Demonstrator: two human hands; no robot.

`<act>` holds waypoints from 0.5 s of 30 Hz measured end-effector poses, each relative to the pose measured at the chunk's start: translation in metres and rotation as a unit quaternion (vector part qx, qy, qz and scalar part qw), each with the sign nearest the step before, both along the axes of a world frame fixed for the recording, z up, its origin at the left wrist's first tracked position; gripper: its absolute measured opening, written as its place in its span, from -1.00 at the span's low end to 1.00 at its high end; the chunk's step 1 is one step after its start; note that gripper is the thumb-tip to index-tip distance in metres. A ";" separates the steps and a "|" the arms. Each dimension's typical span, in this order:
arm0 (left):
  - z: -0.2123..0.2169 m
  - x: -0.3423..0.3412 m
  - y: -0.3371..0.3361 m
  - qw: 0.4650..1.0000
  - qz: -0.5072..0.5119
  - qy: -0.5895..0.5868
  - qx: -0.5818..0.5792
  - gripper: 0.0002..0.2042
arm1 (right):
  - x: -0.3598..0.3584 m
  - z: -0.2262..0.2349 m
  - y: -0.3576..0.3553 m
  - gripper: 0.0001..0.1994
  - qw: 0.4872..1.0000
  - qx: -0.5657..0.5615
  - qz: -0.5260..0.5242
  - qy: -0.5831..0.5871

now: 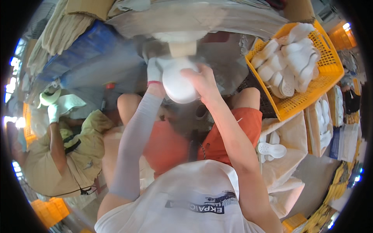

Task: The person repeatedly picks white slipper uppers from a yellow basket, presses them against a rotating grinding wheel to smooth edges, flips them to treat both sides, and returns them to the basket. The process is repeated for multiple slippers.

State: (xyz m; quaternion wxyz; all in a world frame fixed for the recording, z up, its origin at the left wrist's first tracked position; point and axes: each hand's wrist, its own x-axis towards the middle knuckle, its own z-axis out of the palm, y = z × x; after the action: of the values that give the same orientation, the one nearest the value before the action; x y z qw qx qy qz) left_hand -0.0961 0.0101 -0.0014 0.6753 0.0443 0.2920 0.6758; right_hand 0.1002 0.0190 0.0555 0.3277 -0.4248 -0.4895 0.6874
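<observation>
A smooth, rounded white clog (179, 90) is held between my two hands, in front of a pale beige cylinder (182, 49) below a white, blurred round part. My left hand (154, 72), in a white glove with a red cuff band, grips the clog's left side; its fingers are partly hidden. My bare right hand (204, 82) is closed on the right side, with the thumb and fingers over the top. The far end of the clog reaches the cylinder; whether they touch, I cannot tell.
A yellow basket (289, 108) full of white clogs stands at the right. Below it, a beige sack (285, 165) holds more white clogs (272, 150). To the left sits a co-worker (64, 155), whose gloved hand holds a pale shoe. Plastic sheeting (202, 17) hangs over the far side.
</observation>
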 end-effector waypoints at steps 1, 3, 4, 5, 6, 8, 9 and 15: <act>0.000 0.005 -0.002 0.999 0.030 0.011 0.027 -0.50 | 0.007 0.003 -0.007 -0.37 0.998 0.054 -0.005 -0.045; -0.004 0.017 -0.001 0.991 0.106 0.047 0.073 -0.53 | 0.031 0.020 -0.022 -0.34 0.993 0.040 0.034 -0.104; -0.007 0.022 0.004 0.992 0.090 0.063 0.069 -0.56 | 0.048 0.027 -0.030 -0.33 0.995 -0.022 0.029 -0.091; -0.013 0.032 0.002 0.988 0.065 0.094 0.106 -0.59 | 0.062 0.028 -0.033 -0.35 0.995 -0.064 0.010 -0.081; -0.019 0.039 0.003 0.993 0.055 0.075 0.066 -0.62 | 0.082 0.024 -0.038 -0.36 0.993 -0.077 0.011 -0.090; -0.026 0.051 0.003 0.995 0.007 -0.093 -0.020 -0.67 | 0.112 -0.007 -0.041 -0.34 0.990 -0.131 -0.016 -0.039; -0.024 0.050 0.005 0.992 0.021 -0.121 -0.032 -0.68 | 0.122 -0.025 -0.041 -0.34 0.994 -0.110 0.012 -0.021; 0.022 0.135 0.006 0.836 -0.128 0.519 0.126 -0.62 | 0.213 0.014 0.025 -0.44 0.892 0.111 0.183 -0.399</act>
State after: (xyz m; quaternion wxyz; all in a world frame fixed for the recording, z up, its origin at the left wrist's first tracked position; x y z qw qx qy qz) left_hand 0.0385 0.0159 0.0209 0.4937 0.5099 0.5037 0.4925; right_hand 0.3137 0.0439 0.0697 0.0186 -0.5273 -0.7212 0.4489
